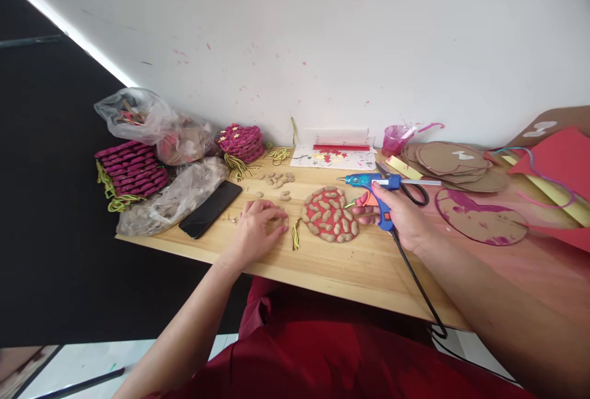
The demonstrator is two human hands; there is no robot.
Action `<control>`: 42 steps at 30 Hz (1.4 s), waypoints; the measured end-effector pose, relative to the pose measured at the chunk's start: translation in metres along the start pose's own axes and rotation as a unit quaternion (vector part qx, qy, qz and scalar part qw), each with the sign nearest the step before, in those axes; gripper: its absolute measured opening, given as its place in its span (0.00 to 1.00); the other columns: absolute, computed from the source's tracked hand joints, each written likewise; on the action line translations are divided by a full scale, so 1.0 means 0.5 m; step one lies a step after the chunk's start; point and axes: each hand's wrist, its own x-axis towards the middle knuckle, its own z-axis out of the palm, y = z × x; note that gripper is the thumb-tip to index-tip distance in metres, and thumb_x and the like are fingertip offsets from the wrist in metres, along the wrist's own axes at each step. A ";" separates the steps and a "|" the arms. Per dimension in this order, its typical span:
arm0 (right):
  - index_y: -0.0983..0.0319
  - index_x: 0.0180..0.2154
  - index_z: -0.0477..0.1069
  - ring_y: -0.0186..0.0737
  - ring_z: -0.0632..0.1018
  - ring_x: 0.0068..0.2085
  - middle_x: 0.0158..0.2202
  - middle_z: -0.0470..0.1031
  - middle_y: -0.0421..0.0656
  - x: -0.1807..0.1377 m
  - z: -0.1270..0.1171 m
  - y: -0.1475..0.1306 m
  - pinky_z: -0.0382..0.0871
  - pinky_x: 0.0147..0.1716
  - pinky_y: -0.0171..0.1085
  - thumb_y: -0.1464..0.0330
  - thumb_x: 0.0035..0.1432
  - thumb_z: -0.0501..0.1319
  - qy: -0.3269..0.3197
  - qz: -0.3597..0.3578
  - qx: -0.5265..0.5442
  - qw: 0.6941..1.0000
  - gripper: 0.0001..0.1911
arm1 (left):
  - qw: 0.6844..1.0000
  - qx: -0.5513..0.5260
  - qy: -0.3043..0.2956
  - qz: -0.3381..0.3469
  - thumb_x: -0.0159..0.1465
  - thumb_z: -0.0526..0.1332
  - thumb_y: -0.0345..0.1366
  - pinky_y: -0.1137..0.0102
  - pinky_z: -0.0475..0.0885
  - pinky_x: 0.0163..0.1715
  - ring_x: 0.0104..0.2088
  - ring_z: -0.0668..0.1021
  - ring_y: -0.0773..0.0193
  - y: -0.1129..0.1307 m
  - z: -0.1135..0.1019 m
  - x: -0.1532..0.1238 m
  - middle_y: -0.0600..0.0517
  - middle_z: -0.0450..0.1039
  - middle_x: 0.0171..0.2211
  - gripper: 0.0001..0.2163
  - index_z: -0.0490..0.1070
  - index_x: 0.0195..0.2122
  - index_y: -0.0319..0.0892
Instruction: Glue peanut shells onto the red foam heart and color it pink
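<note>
My right hand [400, 217] is wrapped around a blue hot glue gun [375, 182], its nozzle pointing left and a glue stick out of the back. Below and left of the nozzle lies a red round piece [330, 213] covered with peanuts in the shell, with a yellow-green tassel [295, 236] at its left. My left hand [257, 227] rests palm down on the table, fingers bent and apart over a few loose peanuts [279, 223]. The fingers partly cover these peanuts. More loose peanuts [276, 180] lie just beyond it.
A black phone [211, 208] and plastic bags [177, 196] stand at the left, beside purple woven pieces [131, 168]. At the back are paper with small stars [332, 158] and a pink cup [395, 141]. Cardboard shapes [479, 217], black-handled scissors [417, 193] and the gun's cord [419, 282] are right.
</note>
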 end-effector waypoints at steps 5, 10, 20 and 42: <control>0.60 0.40 0.73 0.44 0.85 0.31 0.33 0.82 0.44 0.000 -0.001 0.001 0.80 0.23 0.35 0.62 0.63 0.65 0.000 -0.001 -0.006 1.000 0.09 | 0.999 0.032 0.043 0.005 0.63 0.67 0.37 0.49 0.67 0.59 0.50 0.75 0.50 -0.042 -0.003 0.026 0.45 0.76 0.46 0.11 0.80 0.46 0.44; 0.59 0.40 0.72 0.45 0.86 0.32 0.33 0.82 0.44 -0.001 0.000 0.000 0.80 0.23 0.35 0.61 0.60 0.67 0.002 0.001 -0.010 1.000 0.10 | 0.999 0.033 0.008 0.034 0.69 0.60 0.42 0.53 0.64 0.65 0.65 0.69 0.50 -0.056 -0.017 0.017 0.40 0.67 0.63 0.24 0.64 0.66 0.43; 0.59 0.40 0.73 0.46 0.86 0.32 0.35 0.82 0.45 0.003 -0.003 0.005 0.80 0.22 0.36 0.59 0.58 0.68 0.002 0.003 -0.014 1.000 0.12 | 0.984 0.145 -0.097 -0.041 0.69 0.55 0.57 0.41 0.44 0.70 0.74 0.39 0.39 -0.047 0.025 0.077 0.38 0.35 0.76 0.41 0.42 0.75 0.41; 0.58 0.44 0.71 0.45 0.85 0.31 0.33 0.82 0.45 -0.003 -0.001 0.002 0.81 0.23 0.34 0.64 0.63 0.66 0.002 -0.002 -0.021 1.000 0.09 | 0.985 0.121 -0.121 0.007 0.70 0.55 0.54 0.41 0.46 0.69 0.75 0.43 0.42 -0.100 0.036 0.198 0.40 0.40 0.76 0.35 0.51 0.74 0.46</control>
